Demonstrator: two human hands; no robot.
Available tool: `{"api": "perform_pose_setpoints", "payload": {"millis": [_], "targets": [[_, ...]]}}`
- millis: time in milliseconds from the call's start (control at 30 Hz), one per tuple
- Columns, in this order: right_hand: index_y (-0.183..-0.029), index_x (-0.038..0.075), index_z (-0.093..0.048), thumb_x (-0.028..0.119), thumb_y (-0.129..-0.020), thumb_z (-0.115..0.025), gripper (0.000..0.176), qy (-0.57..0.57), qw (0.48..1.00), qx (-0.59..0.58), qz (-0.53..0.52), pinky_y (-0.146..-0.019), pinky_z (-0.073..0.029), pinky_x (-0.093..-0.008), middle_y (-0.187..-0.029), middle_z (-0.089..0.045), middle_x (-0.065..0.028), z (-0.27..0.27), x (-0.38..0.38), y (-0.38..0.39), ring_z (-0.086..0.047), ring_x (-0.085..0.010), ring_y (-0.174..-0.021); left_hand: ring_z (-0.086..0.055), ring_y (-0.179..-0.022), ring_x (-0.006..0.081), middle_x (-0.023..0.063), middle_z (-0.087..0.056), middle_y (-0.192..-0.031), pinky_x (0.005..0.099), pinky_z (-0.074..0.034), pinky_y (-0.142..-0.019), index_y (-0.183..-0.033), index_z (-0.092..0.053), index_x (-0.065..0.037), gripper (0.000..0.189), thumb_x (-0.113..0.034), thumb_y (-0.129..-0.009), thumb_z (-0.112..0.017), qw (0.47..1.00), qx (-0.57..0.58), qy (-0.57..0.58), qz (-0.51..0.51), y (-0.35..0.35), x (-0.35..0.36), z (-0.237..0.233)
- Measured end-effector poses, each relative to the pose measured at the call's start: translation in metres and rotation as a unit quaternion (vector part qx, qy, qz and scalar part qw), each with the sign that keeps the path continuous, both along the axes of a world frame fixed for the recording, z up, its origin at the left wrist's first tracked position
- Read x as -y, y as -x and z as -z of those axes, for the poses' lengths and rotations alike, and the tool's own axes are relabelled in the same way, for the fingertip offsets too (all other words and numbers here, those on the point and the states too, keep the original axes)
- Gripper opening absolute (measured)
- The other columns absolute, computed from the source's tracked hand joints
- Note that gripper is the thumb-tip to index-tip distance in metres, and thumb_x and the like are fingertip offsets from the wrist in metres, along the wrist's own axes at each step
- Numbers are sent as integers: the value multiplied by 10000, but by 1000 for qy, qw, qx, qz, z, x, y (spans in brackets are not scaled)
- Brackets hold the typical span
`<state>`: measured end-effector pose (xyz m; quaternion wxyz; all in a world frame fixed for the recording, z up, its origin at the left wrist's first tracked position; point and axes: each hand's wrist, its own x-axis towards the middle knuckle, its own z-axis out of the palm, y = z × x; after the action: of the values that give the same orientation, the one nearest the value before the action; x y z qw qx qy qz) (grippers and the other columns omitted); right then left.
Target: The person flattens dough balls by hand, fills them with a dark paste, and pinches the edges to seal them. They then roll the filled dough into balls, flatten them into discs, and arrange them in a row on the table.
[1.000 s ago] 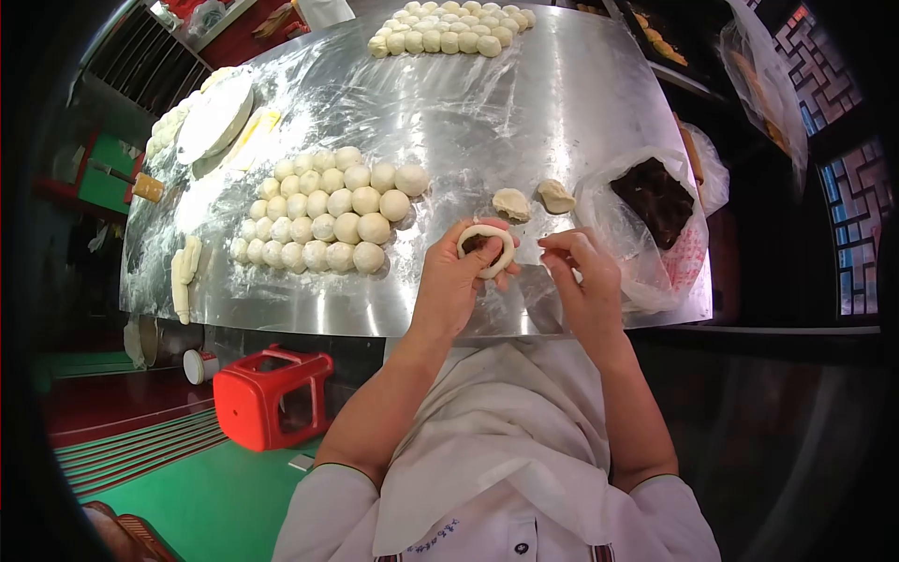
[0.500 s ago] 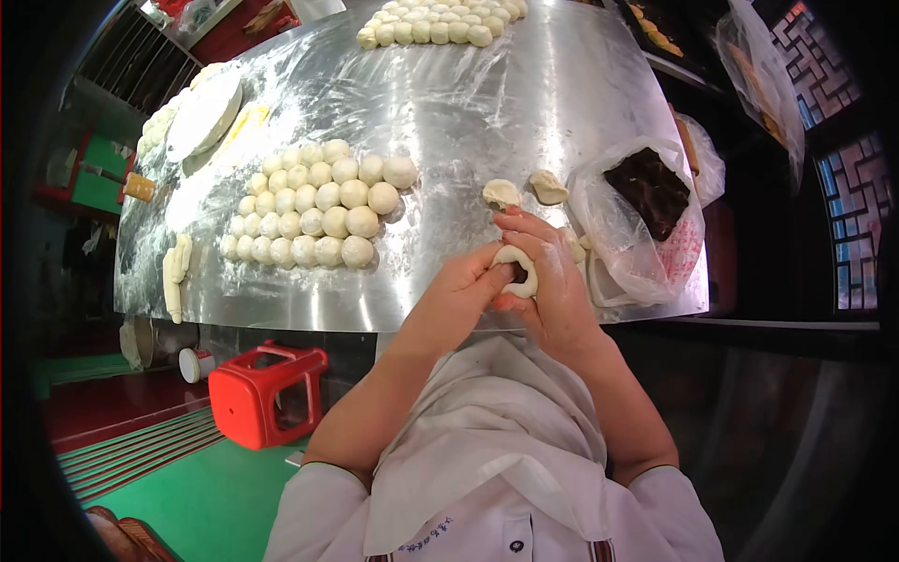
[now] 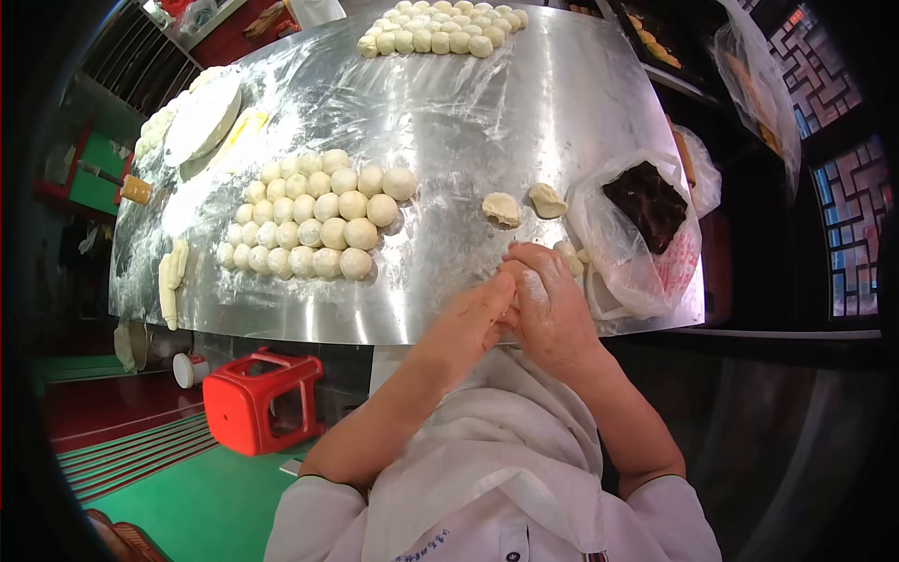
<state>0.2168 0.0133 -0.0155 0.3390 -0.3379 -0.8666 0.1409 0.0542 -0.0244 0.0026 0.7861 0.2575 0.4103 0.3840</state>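
Note:
My left hand (image 3: pixel 478 317) and my right hand (image 3: pixel 551 304) are pressed together over the near edge of the steel table (image 3: pixel 449 225). Both are closed round something that the fingers hide. Just beyond them lie two flattened pieces of dough, one (image 3: pixel 501 211) on the left and another (image 3: pixel 547 200) on the right. A smaller dough piece (image 3: pixel 568 258) is beside my right hand. To the right, an open plastic bag (image 3: pixel 623 267) holds a dark filling (image 3: pixel 646 208). Rows of round dough balls (image 3: pixel 328 206) stand left of my hands.
More dough balls (image 3: pixel 440 39) stand at the far edge. At the left are a white round board (image 3: pixel 203 124), dough strips (image 3: pixel 170 281) and a brush (image 3: pixel 136 188). A red stool (image 3: pixel 245 409) stands on the floor below the table's near edge.
My hands have closed further together, and the dough ring with dark filling between them is now hidden. The camera view has shifted slightly.

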Motion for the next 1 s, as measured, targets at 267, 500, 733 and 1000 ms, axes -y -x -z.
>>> {"api": "perform_pose_setpoints", "payload": {"millis": [267, 500, 733, 1000], "targets": [[-917, 18, -577, 174, -864, -728, 223, 47, 997, -52, 20, -678, -481, -443, -888, -591, -137, -22, -10, 15, -594, -364, -784, -639, -1140, 214, 111, -698, -1185, 382, -436, -1063, -1165, -664, -16, 614, -487, -1114, -273, 999, -23, 10, 48, 18, -4, 19], [-1201, -14, -586, 174, -901, -715, 377, 309, 951, -33, 2, -910, -491, -445, -1060, -614, -173, -20, 6, 11, -594, -391, -1033, -527, -1341, 252, 157, -619, -1373, 382, -313, -1178, -1373, -562, 33, 715, -538, -1095, -234, 971, -129, -177, -91, 47, -16, 34], [-1462, -63, -436, 184, -902, -582, 630, 129, 967, -202, 83, -1144, -344, -491, -1344, -551, -232, 8, -3, 64, -476, -434, -1296, -544, -1276, 205, 171, -531, -1444, 348, -419, -1077, -1477, -459, -16, 656, -525, -1103, -279, 938, 111, -65, -321, -25, 0, 23], [-1211, -39, -610, 68, -968, -524, 279, 168, 947, -161, 223, -903, -482, -412, -1117, -608, -189, 61, 27, -44, -603, -315, -1003, -613, -928, 134, 70, -657, -1011, 239, -489, -803, -1268, -568, -5, 375, -319, -1092, -461, 966, -176, -151, -118, 74, -68, -4]]}}
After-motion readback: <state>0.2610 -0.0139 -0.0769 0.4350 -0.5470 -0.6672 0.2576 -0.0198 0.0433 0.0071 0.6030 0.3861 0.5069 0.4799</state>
